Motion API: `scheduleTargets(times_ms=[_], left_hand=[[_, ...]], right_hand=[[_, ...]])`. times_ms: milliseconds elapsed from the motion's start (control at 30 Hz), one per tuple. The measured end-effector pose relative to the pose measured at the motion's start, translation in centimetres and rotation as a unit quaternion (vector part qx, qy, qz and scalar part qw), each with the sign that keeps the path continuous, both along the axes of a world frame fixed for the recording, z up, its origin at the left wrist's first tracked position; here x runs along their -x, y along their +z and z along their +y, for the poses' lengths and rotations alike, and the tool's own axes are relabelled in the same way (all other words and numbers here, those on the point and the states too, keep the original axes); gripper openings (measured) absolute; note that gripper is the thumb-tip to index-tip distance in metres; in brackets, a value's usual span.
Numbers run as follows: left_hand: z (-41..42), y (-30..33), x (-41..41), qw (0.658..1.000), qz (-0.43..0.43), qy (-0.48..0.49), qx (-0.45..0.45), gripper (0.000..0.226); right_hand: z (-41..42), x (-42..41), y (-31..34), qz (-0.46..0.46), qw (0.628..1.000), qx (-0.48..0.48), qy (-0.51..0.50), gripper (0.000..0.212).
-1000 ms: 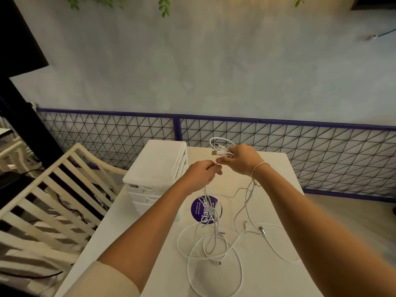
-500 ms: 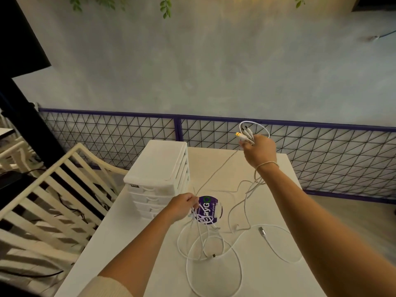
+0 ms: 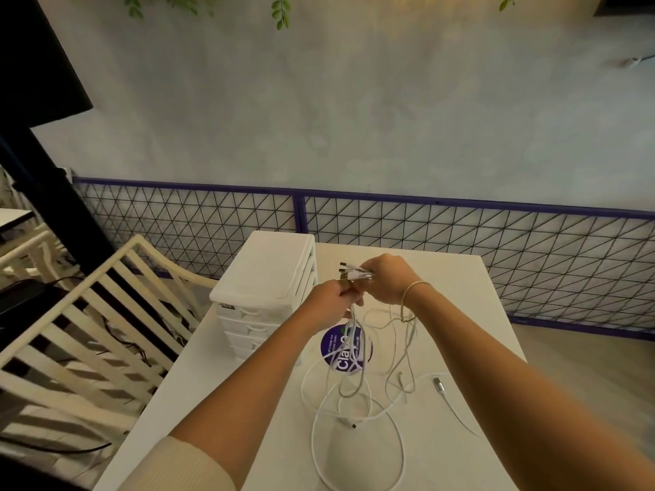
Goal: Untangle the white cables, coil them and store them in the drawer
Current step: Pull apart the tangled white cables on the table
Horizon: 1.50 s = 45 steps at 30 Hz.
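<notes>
Both hands are raised together above the white table [image 3: 468, 285]. My right hand [image 3: 386, 283] grips a bunch of white cable ends, whose USB plugs [image 3: 349, 272] stick out to the left of the fist. My left hand [image 3: 331, 303] pinches the strands just below and left of it. From the hands the white cables [image 3: 354, 388] hang down in a tangle and spread in loose loops over the table. One silver plug [image 3: 439, 385] lies free on the right. A white drawer unit [image 3: 266, 278] with its drawers closed stands left of the hands.
A round purple sticker [image 3: 331, 343] lies on the table under the hanging cables. A white slatted chair [image 3: 106, 331] stands to the left of the table. A purple-framed wire fence [image 3: 460, 235] runs behind the table's far edge.
My right hand came down and back left from its raised position near the fence. My left hand rose from the table to meet it, lifting the strands again.
</notes>
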<state>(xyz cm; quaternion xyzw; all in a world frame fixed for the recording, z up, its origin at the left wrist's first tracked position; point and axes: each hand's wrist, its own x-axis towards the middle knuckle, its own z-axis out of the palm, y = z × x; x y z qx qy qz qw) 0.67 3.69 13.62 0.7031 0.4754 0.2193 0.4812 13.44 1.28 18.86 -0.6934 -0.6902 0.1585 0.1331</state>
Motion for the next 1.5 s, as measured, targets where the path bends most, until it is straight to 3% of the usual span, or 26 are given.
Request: scheduleTargets(times_ms=[167,233,400,667,933,1100,1233,1367,1500], left_hand=[[-0.2,-0.8,0.5,1.000,-0.009,0.020,0.000,0.021],[0.0,-1.6,1.1,0.999,-0.008,0.029,0.014,0.025],[-0.1,-3.0,2.0,0.998,0.003,-0.002,0.062,0.025],[-0.8,-5.2,2.9,0.992,0.114,-0.043,0.042,0.023],[-0.6,-5.2,2.8,0.997,0.052,-0.017,0.057,0.014],[-0.3,-3.6,1.9,0.998,0.061,-0.026,0.021,0.013],[0.1,-1.9,0.9,0.997,0.064,-0.033,-0.002,0.009],[0.2,-1.3,0.4,0.997,0.066,-0.034,-0.008,0.009],[0.2,-1.4,0.8,0.997,0.004,-0.010,0.071,0.021]], right_hand=[[-0.1,-0.6,0.4,-0.059,0.996,0.062,0.003,0.038],[-0.1,-1.1,0.5,-0.069,0.997,0.039,-0.006,0.037],[0.0,-1.8,0.2,0.004,0.998,-0.029,-0.052,0.030],[0.2,-2.3,-0.9,0.088,0.982,-0.101,-0.130,0.026],[1.1,-3.1,-0.7,0.121,0.965,-0.119,-0.199,0.024],[0.9,-2.3,-0.3,0.102,0.984,-0.092,-0.116,0.028],[0.6,-0.7,-0.5,0.000,1.000,-0.001,0.003,0.024],[0.7,-0.5,-0.5,-0.044,0.998,0.054,0.006,0.025],[0.8,-0.7,-0.3,-0.094,0.993,0.072,0.004,0.032]])
